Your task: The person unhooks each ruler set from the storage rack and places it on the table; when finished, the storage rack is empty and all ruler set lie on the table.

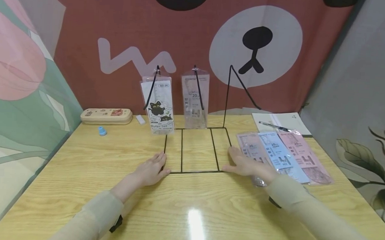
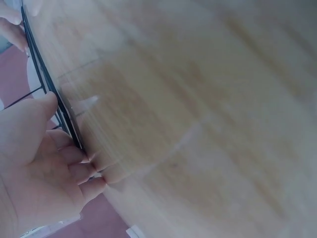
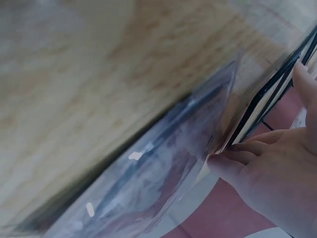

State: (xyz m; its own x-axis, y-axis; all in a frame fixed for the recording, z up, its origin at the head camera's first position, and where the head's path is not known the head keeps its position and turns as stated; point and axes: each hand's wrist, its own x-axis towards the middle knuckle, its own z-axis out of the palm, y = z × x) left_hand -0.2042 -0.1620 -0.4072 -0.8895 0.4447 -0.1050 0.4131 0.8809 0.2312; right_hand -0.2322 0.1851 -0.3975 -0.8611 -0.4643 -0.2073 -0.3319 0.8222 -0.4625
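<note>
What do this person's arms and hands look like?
Both arms wear plain, pale beige long sleeves. A small black piece shows under each sleeve, its details unclear. The left hand and right hand have no gloves, and I see no rings.

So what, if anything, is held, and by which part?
Left hand and right hand touch the black wire rack at its base's near left and right corners; whether they grip it can't be told.
</note>
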